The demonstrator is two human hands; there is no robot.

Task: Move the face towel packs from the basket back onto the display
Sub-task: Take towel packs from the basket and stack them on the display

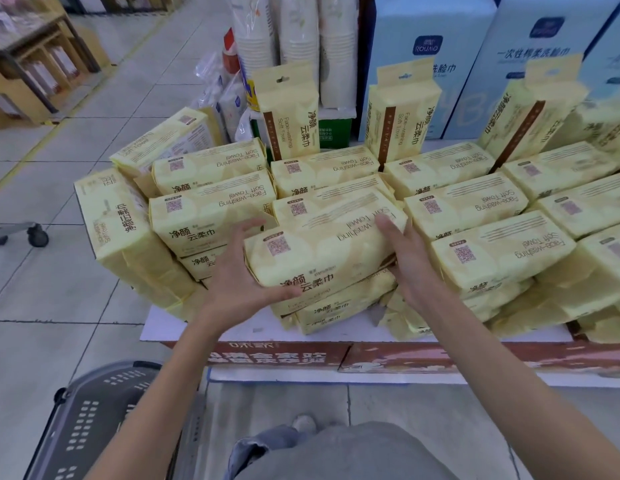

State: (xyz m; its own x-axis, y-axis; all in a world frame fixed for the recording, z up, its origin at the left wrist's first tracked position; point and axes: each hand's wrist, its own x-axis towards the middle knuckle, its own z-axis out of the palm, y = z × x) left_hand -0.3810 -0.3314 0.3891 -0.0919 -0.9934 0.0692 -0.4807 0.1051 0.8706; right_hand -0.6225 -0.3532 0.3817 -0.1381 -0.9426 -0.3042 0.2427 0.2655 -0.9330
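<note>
While the gray basket [94, 420] sat low near the legs, the left hand [239, 271] and right hand [409, 268] gripped a yellow towel pack [322, 247] by both ends, on the display [232, 327] stacks. It read "Face-washing Soft Towel". Blue boxes [405, 81] behind said "ROUMIO".

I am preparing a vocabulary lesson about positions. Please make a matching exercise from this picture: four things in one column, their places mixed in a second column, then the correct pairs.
Things
1. face towel pack
2. grey basket
3. blue boxes
4. paper cup stacks

Places
A. on the floor, lower left
B. behind the display, at the right
C. behind the display, in the middle
D. front middle of the display, gripped between the left hand and the right hand

Pairs: 1-D, 2-A, 3-B, 4-C
</note>
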